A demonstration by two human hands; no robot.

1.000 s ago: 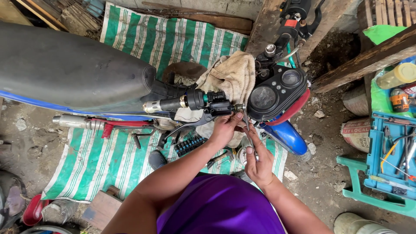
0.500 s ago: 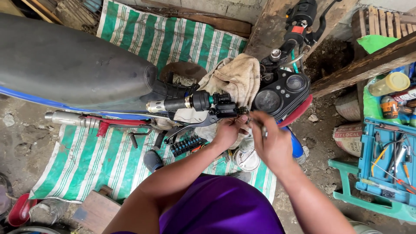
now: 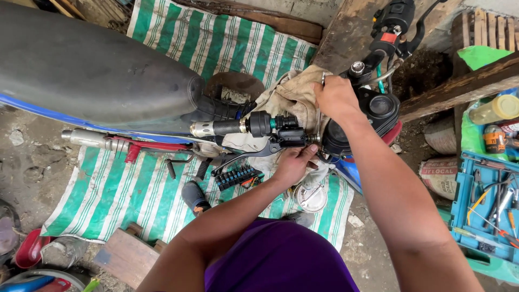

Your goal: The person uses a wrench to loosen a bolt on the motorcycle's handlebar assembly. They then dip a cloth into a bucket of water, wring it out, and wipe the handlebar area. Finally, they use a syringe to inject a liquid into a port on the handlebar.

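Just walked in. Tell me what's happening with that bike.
A person in a purple top is leaning over a motorcycle's handlebar. The left hand grips the black switch housing by the brake lever. The right hand presses on the bar's middle beside a dirty rag and the instrument cluster. A green-striped mat lies underneath, with a socket strip on it. An open blue tool case sits to the right.

Both hands (left [image 3: 292, 165], right [image 3: 336, 97]) grip the motorcycle handlebar [image 3: 254, 125].
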